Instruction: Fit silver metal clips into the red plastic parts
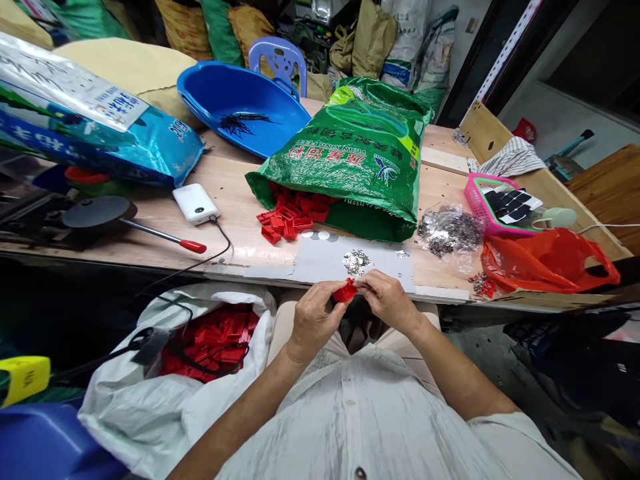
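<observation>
Between the fingers of my left hand (316, 313) is a small red plastic part (345, 291), held just over the table's front edge. My right hand (389, 300) meets it from the other side, its fingertips pinched on something small that I cannot make out. Just beyond the hands, a pile of small silvery metal pieces (356, 262) lies on a grey sheet (320, 257). More red plastic parts (285, 223) spill from the mouth of a green woven sack (350, 160) onto the table.
A white sack (135, 407) of red parts stands open at my lower left. On the table are a red-handled lever (193, 246), white power bank (195, 202), blue basin (250, 107), bag of metal pieces (450, 229), red plastic bag (550, 260) and pink basket (475, 200).
</observation>
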`<act>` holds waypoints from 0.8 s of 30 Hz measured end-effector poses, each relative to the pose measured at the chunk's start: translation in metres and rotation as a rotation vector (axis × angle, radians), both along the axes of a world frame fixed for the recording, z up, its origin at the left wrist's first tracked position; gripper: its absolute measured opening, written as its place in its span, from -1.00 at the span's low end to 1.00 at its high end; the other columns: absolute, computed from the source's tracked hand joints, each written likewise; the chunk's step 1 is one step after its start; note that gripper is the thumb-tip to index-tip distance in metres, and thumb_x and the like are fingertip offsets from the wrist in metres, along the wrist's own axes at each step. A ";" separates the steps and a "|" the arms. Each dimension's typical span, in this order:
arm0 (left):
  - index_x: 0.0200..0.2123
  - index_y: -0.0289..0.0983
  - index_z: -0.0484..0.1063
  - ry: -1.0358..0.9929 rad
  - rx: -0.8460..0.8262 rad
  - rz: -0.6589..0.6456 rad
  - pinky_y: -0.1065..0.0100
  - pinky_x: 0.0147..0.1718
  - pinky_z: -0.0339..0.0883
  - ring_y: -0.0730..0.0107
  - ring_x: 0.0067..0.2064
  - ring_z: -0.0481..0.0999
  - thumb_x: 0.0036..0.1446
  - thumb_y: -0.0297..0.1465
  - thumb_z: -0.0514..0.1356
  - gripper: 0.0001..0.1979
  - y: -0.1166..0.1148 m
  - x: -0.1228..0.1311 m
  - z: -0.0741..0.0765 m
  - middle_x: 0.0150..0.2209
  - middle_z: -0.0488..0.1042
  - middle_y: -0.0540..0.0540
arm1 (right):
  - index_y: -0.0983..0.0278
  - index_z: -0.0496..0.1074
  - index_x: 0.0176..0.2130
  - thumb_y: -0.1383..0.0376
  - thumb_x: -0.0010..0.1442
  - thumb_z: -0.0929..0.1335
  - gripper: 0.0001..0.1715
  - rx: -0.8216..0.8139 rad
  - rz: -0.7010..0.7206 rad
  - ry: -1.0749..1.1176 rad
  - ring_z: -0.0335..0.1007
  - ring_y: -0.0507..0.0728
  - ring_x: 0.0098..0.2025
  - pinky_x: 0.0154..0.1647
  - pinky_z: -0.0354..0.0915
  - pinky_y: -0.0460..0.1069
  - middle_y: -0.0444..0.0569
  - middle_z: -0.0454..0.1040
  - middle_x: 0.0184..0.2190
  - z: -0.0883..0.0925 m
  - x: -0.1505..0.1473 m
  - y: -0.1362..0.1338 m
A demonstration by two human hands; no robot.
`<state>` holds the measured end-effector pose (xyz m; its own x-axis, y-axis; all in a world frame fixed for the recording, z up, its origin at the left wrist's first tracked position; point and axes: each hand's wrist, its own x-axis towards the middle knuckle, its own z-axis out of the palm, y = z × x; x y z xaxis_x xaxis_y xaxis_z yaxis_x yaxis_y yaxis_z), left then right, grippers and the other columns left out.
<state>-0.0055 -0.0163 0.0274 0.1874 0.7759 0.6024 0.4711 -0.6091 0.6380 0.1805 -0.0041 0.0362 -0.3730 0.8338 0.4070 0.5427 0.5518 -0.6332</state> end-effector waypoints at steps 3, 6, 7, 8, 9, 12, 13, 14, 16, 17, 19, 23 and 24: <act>-0.11 -0.25 0.46 0.016 0.066 0.022 0.28 -0.12 0.45 0.32 -0.16 0.57 0.07 -0.60 0.20 -0.70 0.000 0.000 -0.004 -0.19 0.59 -0.09 | 0.24 0.43 -0.20 0.42 0.31 0.26 -0.84 -0.002 0.030 0.011 0.41 0.11 -0.21 -0.18 0.35 0.00 -0.01 0.48 -0.29 0.001 0.002 0.002; -0.10 -0.25 0.45 0.021 0.085 0.025 0.29 -0.13 0.46 0.32 -0.16 0.58 0.07 -0.60 0.21 -0.69 -0.001 0.001 -0.005 -0.20 0.59 -0.09 | 0.23 0.44 -0.20 0.40 0.32 0.25 -0.83 0.013 0.050 0.002 0.41 0.12 -0.20 -0.16 0.36 0.01 0.00 0.48 -0.28 0.001 0.002 0.003; -0.11 -0.25 0.45 0.023 0.090 0.024 0.29 -0.14 0.46 0.32 -0.17 0.58 0.07 -0.60 0.21 -0.70 -0.001 0.001 -0.004 -0.20 0.59 -0.09 | 0.23 0.44 -0.20 0.39 0.32 0.25 -0.82 0.012 0.049 -0.005 0.41 0.12 -0.19 -0.15 0.36 0.02 0.01 0.48 -0.28 0.001 0.002 0.003; -0.11 -0.25 0.45 0.025 0.094 0.023 0.29 -0.14 0.46 0.32 -0.17 0.58 0.07 -0.60 0.21 -0.70 -0.002 0.001 -0.004 -0.21 0.59 -0.09 | 0.23 0.44 -0.21 0.39 0.33 0.25 -0.82 0.006 0.045 -0.011 0.41 0.12 -0.18 -0.15 0.36 0.02 0.01 0.48 -0.28 0.001 0.001 0.003; -0.11 -0.25 0.45 0.026 0.099 0.022 0.29 -0.15 0.47 0.32 -0.18 0.58 0.06 -0.60 0.21 -0.69 -0.002 0.001 -0.004 -0.21 0.59 -0.09 | 0.23 0.45 -0.21 0.39 0.33 0.25 -0.81 -0.005 0.042 -0.015 0.40 0.12 -0.18 -0.14 0.35 0.02 0.00 0.48 -0.28 0.001 0.001 0.002; -0.11 -0.25 0.45 0.017 0.102 0.026 0.29 -0.15 0.47 0.32 -0.19 0.58 0.06 -0.61 0.20 -0.69 -0.003 0.001 -0.003 -0.21 0.59 -0.09 | 0.24 0.47 -0.21 0.38 0.31 0.26 -0.81 -0.105 0.065 0.005 0.39 0.11 -0.19 -0.16 0.33 0.00 0.00 0.46 -0.28 0.005 0.002 0.002; -0.11 -0.25 0.45 0.009 0.098 0.030 0.29 -0.16 0.47 0.32 -0.19 0.58 0.06 -0.61 0.20 -0.69 -0.003 0.001 -0.003 -0.21 0.59 -0.09 | 0.24 0.48 -0.21 0.37 0.31 0.27 -0.81 -0.157 0.082 0.032 0.39 0.10 -0.20 -0.17 0.32 -0.01 0.00 0.45 -0.27 0.006 0.004 0.002; -0.12 -0.25 0.46 0.001 0.093 0.034 0.29 -0.16 0.47 0.32 -0.19 0.58 0.06 -0.60 0.20 -0.70 -0.003 0.001 -0.002 -0.21 0.59 -0.09 | 0.24 0.49 -0.19 0.35 0.31 0.28 -0.82 -0.212 0.093 0.068 0.38 0.10 -0.20 -0.18 0.31 -0.02 -0.01 0.45 -0.26 0.008 0.006 0.003; -0.13 -0.25 0.46 -0.010 0.085 0.044 0.30 -0.16 0.47 0.33 -0.20 0.58 0.07 -0.59 0.21 -0.72 -0.004 0.001 -0.001 -0.22 0.59 -0.09 | 0.23 0.50 -0.15 0.30 0.30 0.29 -0.81 -0.310 0.074 0.151 0.37 0.08 -0.20 -0.20 0.28 -0.03 -0.03 0.46 -0.24 0.010 0.010 0.004; -0.14 -0.25 0.46 -0.009 0.084 0.047 0.30 -0.16 0.47 0.33 -0.20 0.58 0.07 -0.58 0.22 -0.73 -0.004 0.001 0.000 -0.22 0.59 -0.09 | 0.23 0.50 -0.13 0.28 0.30 0.29 -0.80 -0.349 0.044 0.190 0.37 0.07 -0.22 -0.22 0.26 -0.04 -0.04 0.47 -0.23 0.010 0.012 0.005; -0.14 -0.24 0.45 -0.001 0.089 0.047 0.30 -0.18 0.47 0.34 -0.21 0.58 0.08 -0.58 0.22 -0.74 -0.004 0.001 0.001 -0.23 0.59 -0.08 | 0.23 0.47 -0.13 0.24 0.29 0.29 -0.79 -0.422 -0.023 0.237 0.35 0.05 -0.27 -0.26 0.23 -0.06 -0.07 0.48 -0.23 0.008 0.015 0.005; -0.13 -0.25 0.44 0.010 0.106 0.037 0.29 -0.19 0.48 0.34 -0.21 0.58 0.07 -0.59 0.22 -0.72 -0.005 0.002 0.002 -0.23 0.59 -0.09 | 0.24 0.41 -0.18 0.18 0.22 0.35 -0.79 -0.517 -0.047 0.276 0.30 0.03 -0.30 -0.26 0.20 -0.07 -0.12 0.45 -0.27 0.003 0.012 0.004; -0.12 -0.26 0.44 0.012 0.110 0.035 0.29 -0.18 0.48 0.33 -0.21 0.58 0.06 -0.60 0.22 -0.70 -0.005 0.002 0.001 -0.23 0.59 -0.09 | 0.24 0.40 -0.19 0.17 0.20 0.37 -0.79 -0.528 -0.044 0.293 0.29 0.03 -0.30 -0.25 0.19 -0.07 -0.13 0.44 -0.28 0.002 0.011 0.004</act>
<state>-0.0034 -0.0216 0.0288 0.1691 0.7118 0.6818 0.5008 -0.6578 0.5625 0.1917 -0.0002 0.0385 -0.2688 0.9631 0.0144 0.3196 0.1033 -0.9419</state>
